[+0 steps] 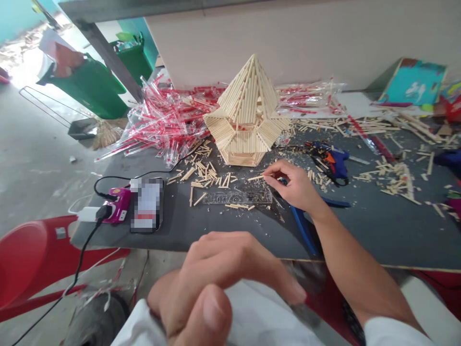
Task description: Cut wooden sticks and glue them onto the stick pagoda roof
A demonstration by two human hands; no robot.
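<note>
My right hand [295, 185] pinches a short thin wooden stick [256, 178] between thumb and fingertips, just above the table. Close to the camera, my left hand [219, 269] hangs in front of the table edge, fingers loosely bent and thumb apart, with nothing visible in it. Behind the stick stands a model built of wooden sticks [248, 96], with a pointed roof and flared sides. A clear ruler [237, 197] lies below my right hand, among loose cut sticks [207, 173]. Under the right wrist is a tool with blue handles [303, 230], its head partly hidden.
A phone [147, 206] and a purple power strip [118, 206] with cables lie at the left. Red-and-clear plastic wrappers [169, 115] pile up behind. To the right are a blue glue gun [337, 162] and scattered stick scraps [396, 178]. A red chair [32, 259] stands left.
</note>
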